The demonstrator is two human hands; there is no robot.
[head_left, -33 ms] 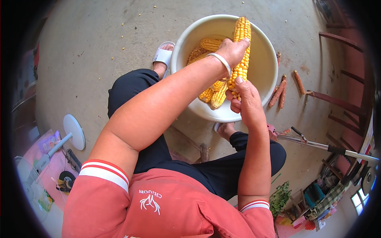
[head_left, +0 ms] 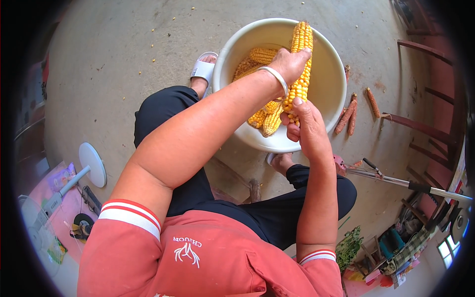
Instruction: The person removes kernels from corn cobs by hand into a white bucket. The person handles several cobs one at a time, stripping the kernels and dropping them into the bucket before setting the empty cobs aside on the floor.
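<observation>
A long yellow corn cob (head_left: 303, 44) is held upright over a cream plastic basin (head_left: 332, 84) on the concrete floor. My left hand (head_left: 288, 64), with a silver bangle on the wrist, wraps around the cob's middle. My right hand (head_left: 306, 121) grips its lower end, with the thumb pressed on the kernels. More yellow cobs (head_left: 261, 54) lie inside the basin, some (head_left: 265, 120) under my forearm. I sit with my knees on either side of the basin.
Three bare reddish cobs (head_left: 347, 116) lie on the floor right of the basin. A metal tool with a long handle (head_left: 396, 180) lies at the right, near dark wooden frames (head_left: 420, 128). A white fan (head_left: 74, 178) lies at the left. Loose kernels dot the floor.
</observation>
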